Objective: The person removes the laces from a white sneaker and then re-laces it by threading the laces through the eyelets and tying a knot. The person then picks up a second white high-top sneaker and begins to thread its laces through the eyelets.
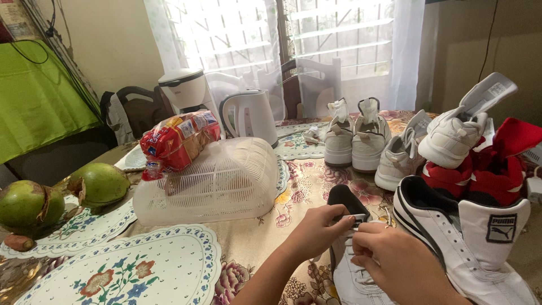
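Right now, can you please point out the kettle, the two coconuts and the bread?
kettle (252, 116): head view, on the middle of its white body.
coconuts (101, 183): head view, on the green skin of the right one.
bread (178, 141): head view, on the red wrapper, atop the food cover (226, 186).

Louvred window (316, 39) at back, strong daylight coming through a sheer white curtain (226, 34). Cream wall (113, 39) to the left of it, darker beige wall (480, 39) at right with a thin black cable hanging down. Green cloth (34, 101) draped at far left, cables above it. Dark chair (141, 107) behind the tabletop (254, 237), another chair back (307, 85) against the window. Tabletop covered in a floral-print cloth, with white floral placemats (141, 271) on it.
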